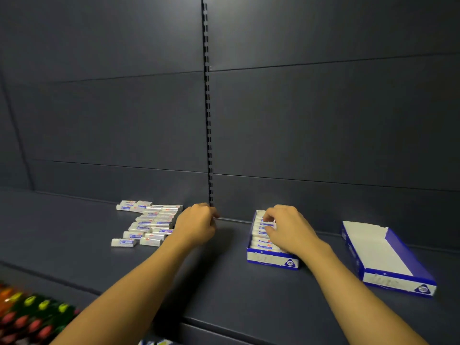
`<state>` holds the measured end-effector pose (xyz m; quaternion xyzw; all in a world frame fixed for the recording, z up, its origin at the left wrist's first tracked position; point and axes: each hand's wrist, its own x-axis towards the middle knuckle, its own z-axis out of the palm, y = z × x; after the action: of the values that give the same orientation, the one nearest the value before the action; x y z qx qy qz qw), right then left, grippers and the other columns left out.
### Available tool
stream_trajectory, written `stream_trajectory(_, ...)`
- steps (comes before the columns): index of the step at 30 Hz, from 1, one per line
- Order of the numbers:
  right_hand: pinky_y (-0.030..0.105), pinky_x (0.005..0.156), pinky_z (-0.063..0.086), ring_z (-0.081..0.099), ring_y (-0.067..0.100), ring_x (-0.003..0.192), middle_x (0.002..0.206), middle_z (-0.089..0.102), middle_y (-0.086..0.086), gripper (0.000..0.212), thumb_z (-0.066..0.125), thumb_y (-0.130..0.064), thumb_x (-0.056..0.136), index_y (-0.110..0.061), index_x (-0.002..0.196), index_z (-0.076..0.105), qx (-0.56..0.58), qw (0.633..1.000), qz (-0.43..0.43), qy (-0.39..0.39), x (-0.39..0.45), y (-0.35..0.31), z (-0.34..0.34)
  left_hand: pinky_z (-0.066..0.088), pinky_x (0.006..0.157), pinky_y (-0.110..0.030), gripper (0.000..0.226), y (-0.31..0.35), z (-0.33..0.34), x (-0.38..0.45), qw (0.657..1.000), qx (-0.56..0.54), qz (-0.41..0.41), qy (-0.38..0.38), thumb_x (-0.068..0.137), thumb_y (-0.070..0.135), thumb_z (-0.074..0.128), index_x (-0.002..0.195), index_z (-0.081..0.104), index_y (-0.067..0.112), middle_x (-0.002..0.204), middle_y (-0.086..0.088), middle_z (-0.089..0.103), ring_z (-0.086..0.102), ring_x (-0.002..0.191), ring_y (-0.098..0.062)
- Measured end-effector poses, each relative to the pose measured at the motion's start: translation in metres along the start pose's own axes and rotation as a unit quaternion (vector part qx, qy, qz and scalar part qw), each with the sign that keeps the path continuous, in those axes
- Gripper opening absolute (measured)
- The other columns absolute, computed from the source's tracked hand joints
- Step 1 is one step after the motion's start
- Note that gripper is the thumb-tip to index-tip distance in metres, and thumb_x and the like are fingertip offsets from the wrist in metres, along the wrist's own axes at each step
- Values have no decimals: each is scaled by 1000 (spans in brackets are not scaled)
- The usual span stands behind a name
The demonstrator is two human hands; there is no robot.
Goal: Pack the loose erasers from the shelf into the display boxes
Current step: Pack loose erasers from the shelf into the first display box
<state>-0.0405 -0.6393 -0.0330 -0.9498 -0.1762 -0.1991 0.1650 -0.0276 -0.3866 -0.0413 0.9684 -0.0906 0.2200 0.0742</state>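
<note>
Several loose white erasers (146, 224) with blue and orange labels lie in a cluster on the dark shelf (224, 282). My left hand (196, 224) hovers at the right edge of that cluster with fingers curled; whether it holds an eraser is hidden. A blue and white display box (271, 258) stands to the right, packed with a row of erasers. My right hand (286, 227) reaches into this box and pinches an eraser (267, 223) near its far end. A second display box (388, 260), its white inside bare, stands further right.
The dark back panel (323, 120) with a slotted upright (209, 145) rises right behind the erasers and boxes. Colourful packaged items (29, 314) fill the lower shelf at bottom left. The shelf's front edge (224, 327) runs across the bottom.
</note>
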Motion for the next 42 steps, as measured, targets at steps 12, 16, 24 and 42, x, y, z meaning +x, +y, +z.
stream_trajectory(12, 35, 80, 48, 61, 31, 107, 117, 59, 7, 24, 55, -16, 89, -12, 112, 60, -159, 969, -149, -116, 33, -119, 33, 50, 77, -31, 31, -113, -72, -75, 984, 67, -163, 33, 92, 22, 50, 114, 72, 27, 123, 2, 66, 64, 106, -24)
stream_trajectory(16, 34, 76, 47, 61, 30, 105, 117, 58, 7, 24, 54, -14, 88, -12, 111, 60, -172, 964, -154, -132, 46, -157, 46, 55, 71, -33, 22, -159, -93, -99, 975, 108, -194, 9, 92, 21, 50, 95, 70, 16, 105, -4, 67, 64, 88, -28)
stream_trajectory(24, 30, 67, 43, 65, 27, 96, 111, 61, 6, 21, 54, -15, 86, -14, 105, 63, -143, 974, -112, -137, 71, -238, 71, 57, 73, -37, 24, -241, -120, -126, 976, 120, -181, -26, 92, 18, 50, 103, 71, 13, 109, -6, 67, 65, 91, -31)
stream_trajectory(42, 33, 71, 54, 64, 25, 92, 109, 62, 5, 23, 57, -12, 87, -18, 108, 64, -107, 987, -37, -118, 110, -341, 126, 56, 89, -42, 28, -370, -112, -126, 988, 117, -66, -70, 97, 16, 54, 120, 68, 12, 125, -8, 62, 62, 107, -30)
